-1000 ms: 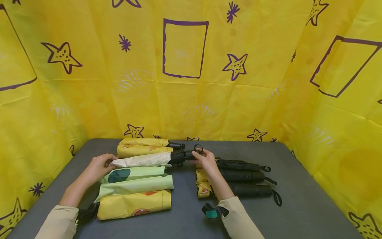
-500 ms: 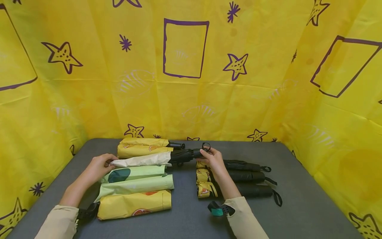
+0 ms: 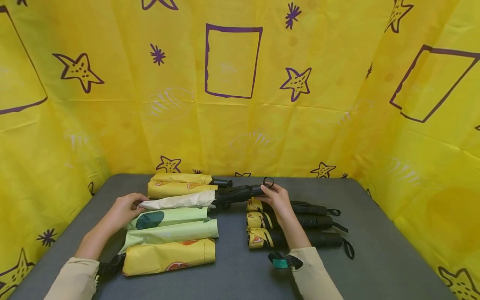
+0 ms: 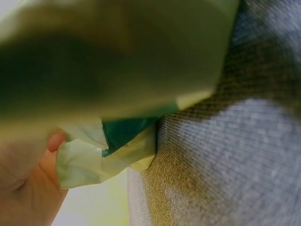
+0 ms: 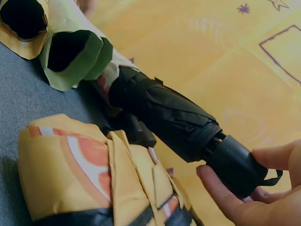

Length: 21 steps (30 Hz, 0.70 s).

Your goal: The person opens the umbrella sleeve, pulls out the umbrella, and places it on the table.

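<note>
A black folded umbrella (image 3: 234, 193) sticks partway out of a whitish sleeve (image 3: 178, 201) above the table. My left hand (image 3: 125, 210) pinches the sleeve's left end. My right hand (image 3: 279, 200) holds the umbrella's black handle (image 5: 237, 165) between thumb and fingers, close to its wrist loop (image 3: 268, 181). The umbrella's other end is hidden inside the sleeve. Just in front of the sleeve lies a light green sleeve with a dark green patch (image 3: 168, 218). Its dark open mouth (image 5: 70, 52) shows in the right wrist view.
In front on the left lie another green sleeve (image 3: 172, 234) and a yellow fruit-print sleeve (image 3: 161, 259). Behind is a yellow sleeve (image 3: 159, 189) beside a black handle (image 3: 222, 182). Several folded umbrellas (image 3: 318, 239), black with yellow fruit-print ends, lie at right. Yellow cloth surrounds the table.
My right hand has moved right with the handle, and more of the black umbrella now shows outside the whitish sleeve. My left hand has stayed in place.
</note>
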Tool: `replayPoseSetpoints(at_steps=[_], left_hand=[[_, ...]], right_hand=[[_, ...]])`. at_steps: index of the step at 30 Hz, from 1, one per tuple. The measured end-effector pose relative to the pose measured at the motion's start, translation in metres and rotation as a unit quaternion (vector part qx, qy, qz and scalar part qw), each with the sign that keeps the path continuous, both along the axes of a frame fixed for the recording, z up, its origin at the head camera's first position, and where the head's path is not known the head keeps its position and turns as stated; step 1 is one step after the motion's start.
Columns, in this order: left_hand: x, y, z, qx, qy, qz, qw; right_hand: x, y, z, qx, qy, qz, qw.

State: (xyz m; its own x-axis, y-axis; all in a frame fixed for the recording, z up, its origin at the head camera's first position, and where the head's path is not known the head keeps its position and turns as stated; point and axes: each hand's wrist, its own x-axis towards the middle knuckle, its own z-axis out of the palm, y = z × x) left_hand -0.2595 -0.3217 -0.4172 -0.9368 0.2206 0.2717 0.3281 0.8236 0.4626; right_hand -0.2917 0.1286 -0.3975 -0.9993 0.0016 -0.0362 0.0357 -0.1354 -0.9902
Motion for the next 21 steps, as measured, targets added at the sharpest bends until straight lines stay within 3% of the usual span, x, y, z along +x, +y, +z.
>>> replayPoseSetpoints(at_steps=[21], left_hand=[[0.001,-0.001,-0.002,0.001,-0.004,0.007,1.0]], right_hand=[[-0.002,0.035,0.007,0.016,0.005,-0.03,0.9994]])
